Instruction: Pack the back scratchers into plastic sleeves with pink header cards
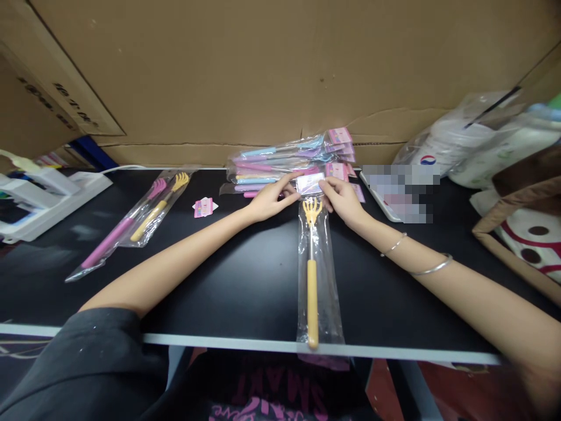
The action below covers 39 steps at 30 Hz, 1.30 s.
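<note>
Head view; backscratcher [312,298], black table [236,280], cardboard [245,70] behind

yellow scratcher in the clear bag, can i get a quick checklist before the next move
1. Yellow scratcher inside the clear bag: ok.
2. Right hand on the pale card: ok, fingers at its right edge.
3. Left hand gripping the card: cannot tell, fingers are at its left edge.
4. Bag fully on the table: not ok, its near end overhangs the edge.
5. Card fixed to bag: cannot tell.
</note>
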### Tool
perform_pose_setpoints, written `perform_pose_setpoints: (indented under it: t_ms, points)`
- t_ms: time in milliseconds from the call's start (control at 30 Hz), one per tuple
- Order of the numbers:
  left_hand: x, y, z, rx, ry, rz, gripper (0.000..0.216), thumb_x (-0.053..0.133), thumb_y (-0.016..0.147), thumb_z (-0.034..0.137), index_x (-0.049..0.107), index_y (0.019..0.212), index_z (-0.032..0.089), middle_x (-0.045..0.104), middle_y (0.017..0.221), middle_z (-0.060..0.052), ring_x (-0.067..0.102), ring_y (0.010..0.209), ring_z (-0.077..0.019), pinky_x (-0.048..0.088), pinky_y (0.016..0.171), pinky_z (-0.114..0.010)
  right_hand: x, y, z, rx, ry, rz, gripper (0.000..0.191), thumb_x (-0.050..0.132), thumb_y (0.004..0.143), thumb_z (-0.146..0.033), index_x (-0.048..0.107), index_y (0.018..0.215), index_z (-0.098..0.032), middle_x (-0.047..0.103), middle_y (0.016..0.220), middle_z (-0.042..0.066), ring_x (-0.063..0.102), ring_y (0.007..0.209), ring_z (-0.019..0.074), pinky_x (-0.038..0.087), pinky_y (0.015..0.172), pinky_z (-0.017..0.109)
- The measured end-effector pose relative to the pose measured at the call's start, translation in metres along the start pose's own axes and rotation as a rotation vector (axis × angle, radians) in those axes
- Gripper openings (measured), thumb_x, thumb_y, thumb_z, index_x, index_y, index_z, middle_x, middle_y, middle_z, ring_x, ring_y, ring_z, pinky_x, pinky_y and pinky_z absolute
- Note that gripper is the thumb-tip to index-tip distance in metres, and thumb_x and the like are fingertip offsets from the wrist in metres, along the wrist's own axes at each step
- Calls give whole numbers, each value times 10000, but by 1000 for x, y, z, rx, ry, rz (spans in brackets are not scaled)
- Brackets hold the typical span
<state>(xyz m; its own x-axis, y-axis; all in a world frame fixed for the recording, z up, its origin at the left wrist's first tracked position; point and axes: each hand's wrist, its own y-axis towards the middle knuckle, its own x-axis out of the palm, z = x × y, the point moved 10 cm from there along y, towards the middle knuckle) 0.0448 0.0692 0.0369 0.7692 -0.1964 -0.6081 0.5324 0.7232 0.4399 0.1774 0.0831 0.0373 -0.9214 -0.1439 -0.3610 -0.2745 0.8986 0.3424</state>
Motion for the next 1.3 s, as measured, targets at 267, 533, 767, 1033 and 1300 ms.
perform_pose_setpoints:
  t_ms: [267,533,767,1033,1300]
  points:
    - [3,-3,12,-238,254,-66,537,321,978,542,730,909,201,707,776,-11,610,699,-158,379,643,-254,-14,0,7,13,18,119,568,493,767,-813,433,709,-251,388,444,-67,321,393,98,243,421,281]
    - [37,-17,40,-337,373,-295,614,385,870,721,702,721,217,611,606,5,546,604,-154,298,580,-259,-37,-6,-4,-61,-64,303,562,459,811,-788,384,651,-255,378,507,-31,384,498,146,373,547,326]
    - [64,-32,66,-412,221,-377,489,567,789,693,733,931,255,656,712,5,607,700,-191,394,630,-272,-52,-4,6,-74,-70,417,523,457,826,-758,484,760,-240,459,661,7,456,637,179,402,597,328]
    - [72,-27,70,-389,-374,-516,247,565,872,369,641,876,134,670,785,-35,564,639,-109,453,628,-233,-59,-7,5,-29,23,462,519,496,803,-757,449,736,-245,451,606,-5,445,556,154,357,510,298]
    - [-9,-8,28,-238,184,-531,318,581,810,475,629,857,164,658,789,-28,572,702,-166,409,610,-247,-63,-3,7,-17,116,439,495,561,802,-716,395,701,-260,350,462,-66,293,407,108,221,410,280]
